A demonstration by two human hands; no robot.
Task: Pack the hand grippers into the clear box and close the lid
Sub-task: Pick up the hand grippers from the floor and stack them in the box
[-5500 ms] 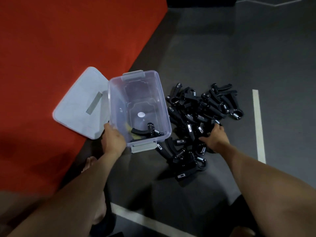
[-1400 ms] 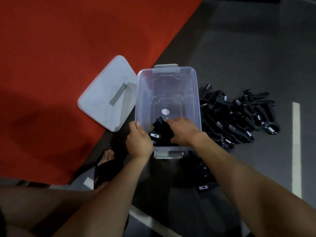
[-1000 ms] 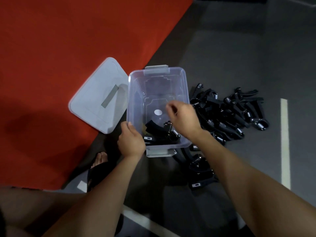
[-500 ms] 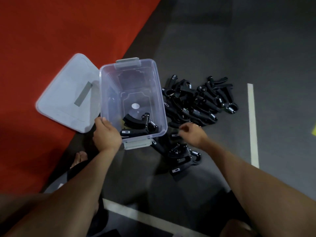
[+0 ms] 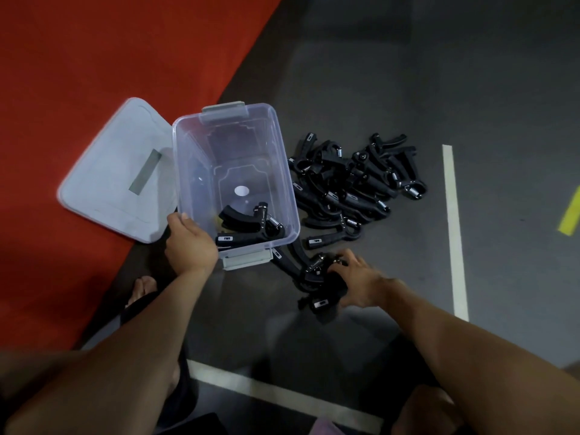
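Observation:
The clear box (image 5: 284,171) stands open on the dark floor with grey latches at both ends. A couple of black hand grippers (image 5: 248,229) lie at its near end. My left hand (image 5: 188,243) holds the box's near left corner. A pile of black hand grippers (image 5: 351,186) lies on the floor right of the box. My right hand (image 5: 357,282) is down on the nearest grippers (image 5: 314,271) of that pile, fingers closing around one. The box's lid (image 5: 122,171) lies flat to the left, on the red mat.
A red mat (image 5: 94,58) covers the floor at left. White lines (image 5: 453,215) and a yellow mark (image 5: 569,215) are painted on the dark floor. My foot (image 5: 141,290) rests near the mat's edge, below the box.
My right hand left the box after dropping a gripper inside, swung right and down to the pile, and now rests on the nearest grippers. My left hand has stayed on the box corner.

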